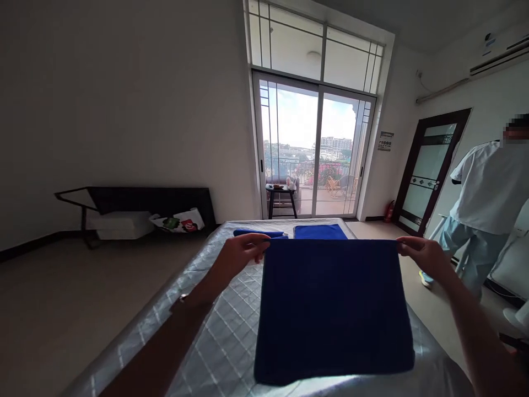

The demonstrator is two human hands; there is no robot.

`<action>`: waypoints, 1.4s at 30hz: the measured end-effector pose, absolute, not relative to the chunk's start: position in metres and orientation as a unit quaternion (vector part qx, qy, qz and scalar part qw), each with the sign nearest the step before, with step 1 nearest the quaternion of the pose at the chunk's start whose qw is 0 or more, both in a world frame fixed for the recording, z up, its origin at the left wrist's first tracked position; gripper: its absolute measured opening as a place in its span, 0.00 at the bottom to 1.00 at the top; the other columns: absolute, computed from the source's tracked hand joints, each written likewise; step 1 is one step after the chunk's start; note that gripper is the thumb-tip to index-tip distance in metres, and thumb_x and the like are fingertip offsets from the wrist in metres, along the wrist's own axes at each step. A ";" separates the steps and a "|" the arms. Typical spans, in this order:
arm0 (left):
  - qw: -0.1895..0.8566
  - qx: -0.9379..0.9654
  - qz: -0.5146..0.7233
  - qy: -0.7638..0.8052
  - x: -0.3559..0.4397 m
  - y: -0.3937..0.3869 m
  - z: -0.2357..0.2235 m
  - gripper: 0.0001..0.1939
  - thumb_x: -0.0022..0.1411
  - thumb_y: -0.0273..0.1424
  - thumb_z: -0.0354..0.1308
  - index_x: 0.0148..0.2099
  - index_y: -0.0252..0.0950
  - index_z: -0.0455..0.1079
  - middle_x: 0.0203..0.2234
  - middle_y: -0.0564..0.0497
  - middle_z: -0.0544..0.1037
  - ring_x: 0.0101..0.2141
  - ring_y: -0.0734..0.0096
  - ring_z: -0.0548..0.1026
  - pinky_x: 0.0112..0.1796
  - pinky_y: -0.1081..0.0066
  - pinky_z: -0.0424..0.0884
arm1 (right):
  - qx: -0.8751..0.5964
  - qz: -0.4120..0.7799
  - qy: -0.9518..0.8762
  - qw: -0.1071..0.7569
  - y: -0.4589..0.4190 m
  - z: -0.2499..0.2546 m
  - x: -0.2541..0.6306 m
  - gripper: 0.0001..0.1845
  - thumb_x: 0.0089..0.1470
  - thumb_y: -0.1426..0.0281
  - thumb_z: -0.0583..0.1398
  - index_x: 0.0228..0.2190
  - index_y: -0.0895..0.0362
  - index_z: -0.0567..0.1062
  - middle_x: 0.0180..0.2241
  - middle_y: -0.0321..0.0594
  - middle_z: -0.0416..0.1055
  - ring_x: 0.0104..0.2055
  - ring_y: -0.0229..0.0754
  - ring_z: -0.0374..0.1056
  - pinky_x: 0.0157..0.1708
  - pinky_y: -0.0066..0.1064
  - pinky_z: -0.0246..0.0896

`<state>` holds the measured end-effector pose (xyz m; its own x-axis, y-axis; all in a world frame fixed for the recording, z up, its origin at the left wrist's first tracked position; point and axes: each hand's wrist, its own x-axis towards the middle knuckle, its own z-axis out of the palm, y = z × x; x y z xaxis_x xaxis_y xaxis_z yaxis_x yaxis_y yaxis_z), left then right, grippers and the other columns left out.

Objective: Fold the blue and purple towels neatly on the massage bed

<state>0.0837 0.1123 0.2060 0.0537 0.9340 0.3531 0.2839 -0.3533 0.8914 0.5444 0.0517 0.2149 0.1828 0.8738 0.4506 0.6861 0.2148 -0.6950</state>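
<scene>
So the left hand and right hand are each pinching a top corner of a dark blue cloth, which hangs spread out over a silvery quilted mattress. Two more blue pieces lie near the far end, glass doors beyond.

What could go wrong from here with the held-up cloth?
Slip: left hand and right hand pinch only the top corners of the blue cloth, so one might pull free.
Blocked view: the raised cloth hides part of the quilted surface, possibly masking wrinkles.
</scene>
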 end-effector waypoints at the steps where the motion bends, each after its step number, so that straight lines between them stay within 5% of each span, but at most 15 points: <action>1: 0.353 0.645 0.498 0.460 0.089 0.131 0.199 0.24 0.42 0.50 0.69 0.35 0.36 0.77 0.17 0.56 0.75 0.20 0.72 0.72 0.26 0.70 0.72 | -0.621 0.111 -0.634 0.448 0.067 0.213 0.546 0.14 0.49 0.59 0.64 0.35 0.53 0.83 0.26 0.38 0.80 0.30 0.45 0.78 0.32 0.32 0.72; 4: 0.365 0.634 0.500 0.464 0.108 0.190 0.186 0.21 0.43 0.46 0.69 0.33 0.34 0.76 0.23 0.51 0.80 0.25 0.68 0.77 0.32 0.65 0.76 | -0.644 0.111 -0.625 0.427 0.122 0.212 0.546 0.11 0.50 0.66 0.63 0.34 0.55 0.83 0.25 0.37 0.80 0.30 0.45 0.78 0.32 0.31 0.71; 9: 0.214 0.626 0.547 0.512 0.141 0.291 0.209 0.06 0.51 0.33 0.63 0.32 0.36 0.75 0.27 0.50 0.82 0.34 0.63 0.80 0.41 0.65 0.75 | -0.682 0.007 -0.602 0.414 0.226 0.238 0.544 0.10 0.51 0.72 0.61 0.33 0.56 0.83 0.27 0.37 0.81 0.32 0.44 0.78 0.36 0.30 0.69; 13: 0.144 0.614 0.584 0.511 0.155 0.352 0.224 0.08 0.56 0.31 0.59 0.39 0.36 0.74 0.35 0.48 0.82 0.41 0.61 0.80 0.46 0.63 0.72 | -0.661 -0.056 -0.597 0.450 0.290 0.252 0.551 0.12 0.54 0.70 0.60 0.39 0.57 0.82 0.31 0.41 0.82 0.35 0.44 0.78 0.39 0.31 0.69; 17: 0.114 0.622 0.584 0.508 0.161 0.379 0.181 0.09 0.59 0.33 0.54 0.41 0.36 0.72 0.40 0.45 0.81 0.43 0.62 0.80 0.48 0.63 0.72 | -0.649 -0.040 -0.595 0.473 0.329 0.209 0.562 0.14 0.54 0.69 0.59 0.41 0.57 0.81 0.33 0.43 0.82 0.37 0.44 0.78 0.39 0.31 0.69; 23: 0.147 0.683 0.500 0.512 0.169 0.350 0.041 0.04 0.55 0.28 0.53 0.31 0.39 0.70 0.31 0.47 0.79 0.35 0.62 0.79 0.43 0.62 0.74 | -0.729 0.049 -0.579 0.361 0.334 0.064 0.552 0.13 0.53 0.72 0.57 0.36 0.52 0.82 0.33 0.38 0.82 0.41 0.44 0.78 0.41 0.29 0.70; 27: 0.158 0.730 0.396 0.534 0.164 0.328 -0.026 0.09 0.57 0.25 0.50 0.34 0.40 0.70 0.36 0.48 0.79 0.39 0.63 0.79 0.45 0.64 0.73 | -0.772 0.056 -0.562 0.293 0.320 0.004 0.541 0.14 0.52 0.75 0.57 0.34 0.50 0.82 0.34 0.38 0.82 0.42 0.45 0.78 0.42 0.30 0.69; 33: 0.152 0.762 0.292 0.558 0.158 0.320 -0.032 0.12 0.64 0.25 0.46 0.40 0.39 0.71 0.42 0.44 0.79 0.45 0.63 0.77 0.50 0.64 0.70 | -0.799 -0.011 -0.579 0.162 0.310 0.001 0.532 0.16 0.56 0.77 0.56 0.40 0.53 0.81 0.41 0.43 0.80 0.44 0.43 0.76 0.43 0.27 0.66; 38: 0.165 0.768 0.283 0.550 0.127 0.276 -0.023 0.12 0.64 0.27 0.48 0.41 0.40 0.73 0.44 0.46 0.80 0.49 0.64 0.77 0.52 0.66 0.70 | -0.807 -0.056 -0.571 0.141 0.303 0.015 0.508 0.17 0.57 0.77 0.54 0.43 0.58 0.79 0.47 0.53 0.75 0.50 0.52 0.71 0.46 0.35 0.65; 42: 0.136 0.766 0.289 0.558 0.059 0.213 -0.031 0.12 0.60 0.28 0.50 0.42 0.41 0.74 0.45 0.47 0.80 0.47 0.63 0.78 0.50 0.64 0.72 | -0.742 -0.106 -0.645 0.148 0.304 0.022 0.440 0.17 0.59 0.75 0.54 0.46 0.55 0.78 0.46 0.50 0.74 0.51 0.51 0.68 0.49 0.35 0.62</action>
<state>0.0593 0.2126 -0.0315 0.2112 0.9329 0.2916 0.7762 -0.3414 0.5300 0.4403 0.3045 0.0221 0.1454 0.9260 0.3483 0.9888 -0.1239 -0.0835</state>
